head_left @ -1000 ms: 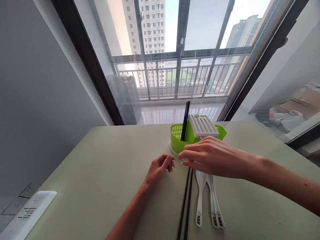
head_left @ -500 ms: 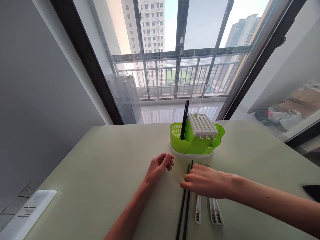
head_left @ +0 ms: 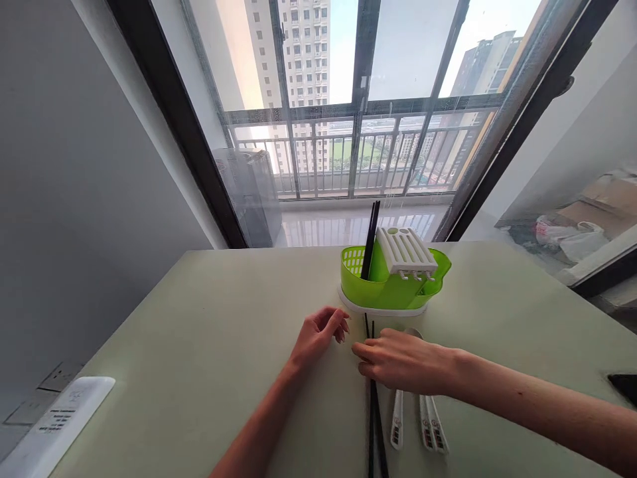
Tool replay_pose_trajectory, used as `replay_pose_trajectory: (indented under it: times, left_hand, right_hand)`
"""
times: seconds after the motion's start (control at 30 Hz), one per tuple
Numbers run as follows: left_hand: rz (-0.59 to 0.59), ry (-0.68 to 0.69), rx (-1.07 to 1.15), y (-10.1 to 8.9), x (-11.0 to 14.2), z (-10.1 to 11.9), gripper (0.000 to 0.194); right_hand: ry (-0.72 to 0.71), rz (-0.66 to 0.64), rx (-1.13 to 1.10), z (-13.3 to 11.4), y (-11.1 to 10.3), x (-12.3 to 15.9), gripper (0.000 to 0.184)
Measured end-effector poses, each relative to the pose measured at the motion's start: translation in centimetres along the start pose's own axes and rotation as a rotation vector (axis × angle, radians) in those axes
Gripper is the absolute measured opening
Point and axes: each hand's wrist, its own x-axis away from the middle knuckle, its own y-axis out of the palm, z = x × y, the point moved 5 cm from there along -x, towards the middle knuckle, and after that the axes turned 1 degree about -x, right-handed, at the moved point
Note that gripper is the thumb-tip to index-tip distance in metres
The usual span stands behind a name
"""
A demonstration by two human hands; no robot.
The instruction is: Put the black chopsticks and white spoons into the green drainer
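Observation:
My right hand (head_left: 398, 362) is closed around the middle to upper part of a pair of black chopsticks (head_left: 371, 425); they cross under the fingers, tips jutting out beyond the hand. Loosely curled and empty, my left hand (head_left: 323, 330) rests on the table just left of the chopstick tips. Beneath and beside my right hand lie several spoons; a single white handle (head_left: 397, 421) and a pair of white handles (head_left: 432, 425) show, their upper parts partly covered. Beyond both hands stands a green cutlery holder (head_left: 383, 292) with a white slotted top. Black chopsticks (head_left: 370, 242) stand upright in its left basket.
The pale table (head_left: 209, 332) ends at a glass window with a dark frame. A white power strip (head_left: 74, 425) lies at the left edge. A dark object (head_left: 624, 386) sits at the far right edge.
The chopsticks under my right hand have shifted from nearly parallel to crossed. My right hand's fingers have moved slightly left. My left hand has barely moved.

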Motion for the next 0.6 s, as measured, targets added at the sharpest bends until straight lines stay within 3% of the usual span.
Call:
replay_pose_trajectory:
  times: [0.2,0.43,0.6]
  left_hand:
    - [-0.013,0.008,-0.014,0.1,-0.1,0.0,0.041]
    - [-0.191,0.021,-0.182,1.5,0.9,0.7,0.045]
    - [-0.167,0.148,-0.386,2.8,1.8,0.7,0.046]
  right_hand:
    - [0.053,-0.015,0.046,0.4,-2.9,0.9,0.022]
    - [0.239,0.082,0.144,2.2,-7.5,2.8,0.034]
    - [0.428,0.123,0.15,3.4,-9.3,3.0,0.026]
